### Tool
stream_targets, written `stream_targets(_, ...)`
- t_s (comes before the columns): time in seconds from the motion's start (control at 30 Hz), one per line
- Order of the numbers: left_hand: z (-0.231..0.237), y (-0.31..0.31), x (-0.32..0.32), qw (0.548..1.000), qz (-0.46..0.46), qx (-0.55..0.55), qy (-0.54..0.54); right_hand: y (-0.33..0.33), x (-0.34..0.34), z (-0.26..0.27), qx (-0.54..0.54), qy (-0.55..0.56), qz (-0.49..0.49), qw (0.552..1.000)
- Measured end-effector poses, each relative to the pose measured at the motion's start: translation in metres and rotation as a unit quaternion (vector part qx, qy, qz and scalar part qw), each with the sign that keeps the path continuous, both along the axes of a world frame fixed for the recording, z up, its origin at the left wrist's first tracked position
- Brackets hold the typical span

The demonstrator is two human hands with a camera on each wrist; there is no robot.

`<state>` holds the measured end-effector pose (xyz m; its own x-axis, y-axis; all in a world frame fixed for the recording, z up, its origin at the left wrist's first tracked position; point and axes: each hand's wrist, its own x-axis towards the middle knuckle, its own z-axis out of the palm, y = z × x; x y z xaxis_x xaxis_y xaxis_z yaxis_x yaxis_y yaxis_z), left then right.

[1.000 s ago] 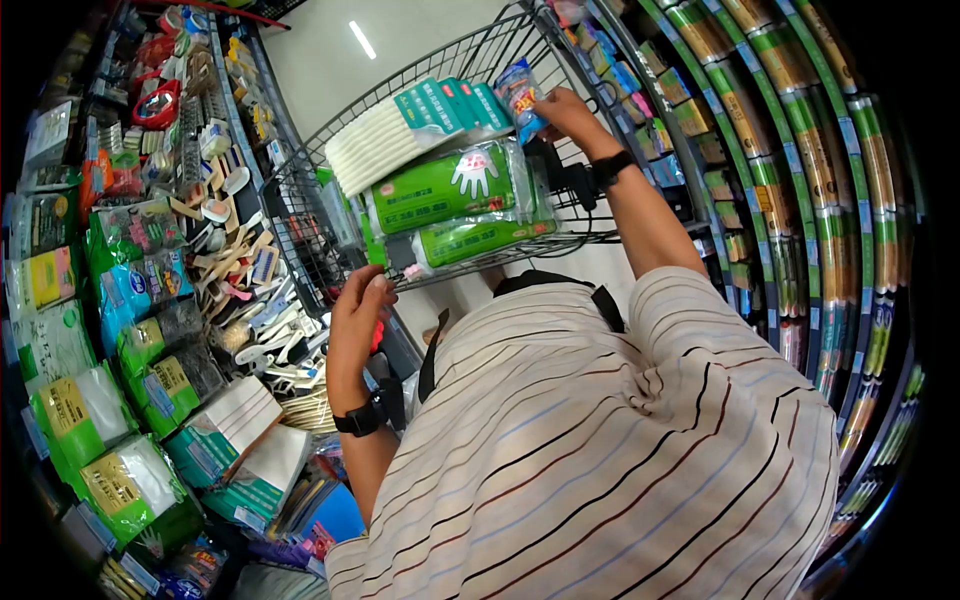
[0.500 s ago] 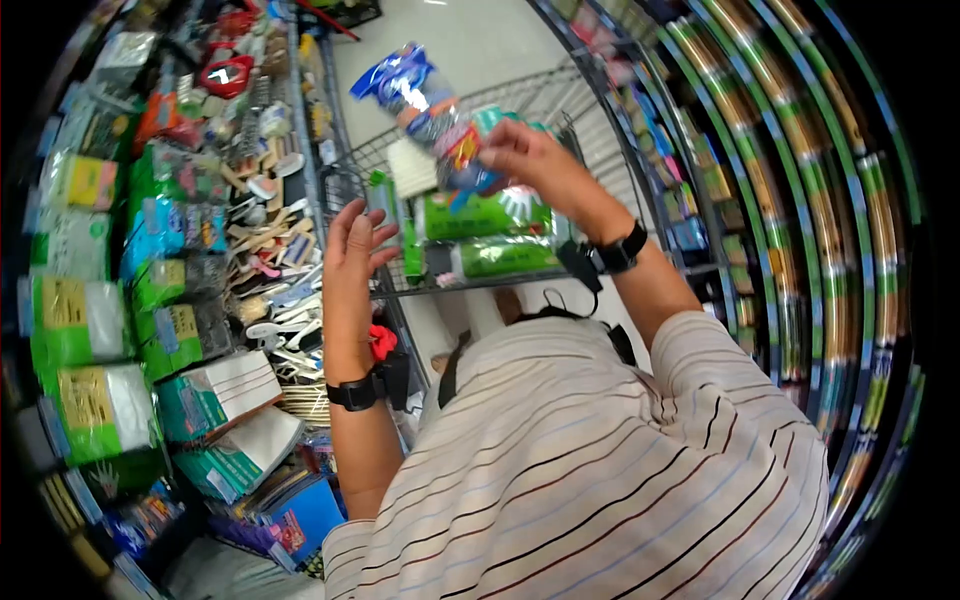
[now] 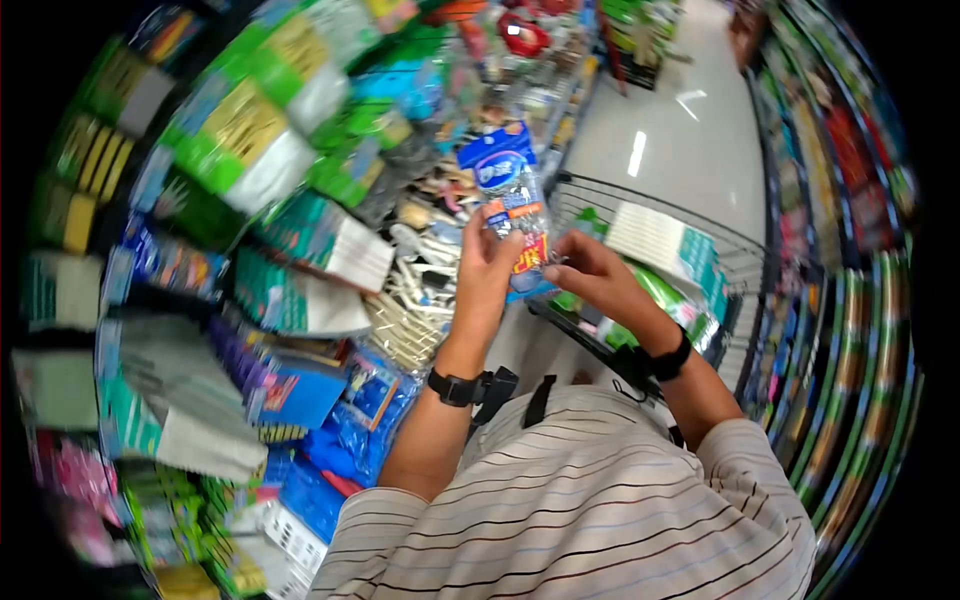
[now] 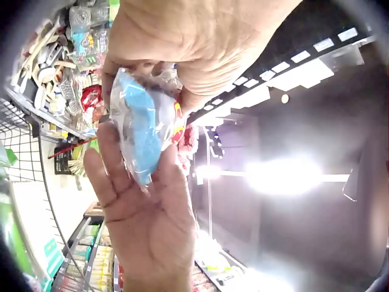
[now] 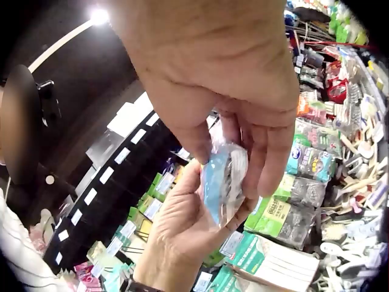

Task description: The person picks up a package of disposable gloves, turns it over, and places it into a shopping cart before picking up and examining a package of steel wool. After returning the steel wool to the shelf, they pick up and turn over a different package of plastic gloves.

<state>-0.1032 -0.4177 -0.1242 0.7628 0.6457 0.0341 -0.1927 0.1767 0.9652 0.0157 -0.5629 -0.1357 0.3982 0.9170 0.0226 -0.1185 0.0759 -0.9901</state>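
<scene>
A clear plastic packet [image 3: 500, 178] with a blue top, an orange band and a red-and-yellow label stands upright before me in the head view. Something shiny and grey shows inside. My left hand [image 3: 484, 282] grips its lower left side, thumb across the front. At the lower right corner, my right hand [image 3: 605, 285] pinches the packet between thumb and fingers. Both wrist views look at the packet's light-blue bottom end [image 4: 143, 131], with the two hands around it. The right hand's fingers [image 5: 276, 155] partly cover it in the right wrist view.
A wire shopping cart [image 3: 735, 340] stands beyond my right hand, loaded with white-and-teal packs [image 3: 655, 240] and green packs [image 3: 655, 295]. On the left are shelves with brushes [image 3: 425, 255] and bagged goods [image 3: 245, 140]. More shelves [image 3: 860, 330] line the right side.
My right hand has lifted the packet from over the cart and brought it left, toward the brush shelf. My left hand has come up and taken hold of it. The view has turned left.
</scene>
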Motion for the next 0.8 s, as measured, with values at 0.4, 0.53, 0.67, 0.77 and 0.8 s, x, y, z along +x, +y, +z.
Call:
stream_targets(0.4,0.033,0.023,-0.091,0.965,-0.025,-0.181,-0.187,0.095,-0.030,0.056,0.090,0.128,0.142,0.977)
stream_targets(0.53,0.028,0.017,-0.104,0.910,-0.095,-0.290,-0.282,0.112,-0.047,0.064,0.127,0.213,0.267,0.931)
stream_targets(0.67,0.027,0.014,-0.114,0.898,-0.092,-0.318,-0.290,0.121,-0.058,0.072,0.068,0.199,0.235,0.949)
stream_targets(0.77,0.035,0.021,-0.118,0.956,-0.018,-0.254,-0.149,0.134,-0.068,0.076,0.117,0.135,0.135,0.975)
stream_targets(0.8,0.034,0.024,-0.119,0.960,0.025,-0.242,-0.136,0.136,-0.070,0.077,0.133,0.112,0.101,0.980)
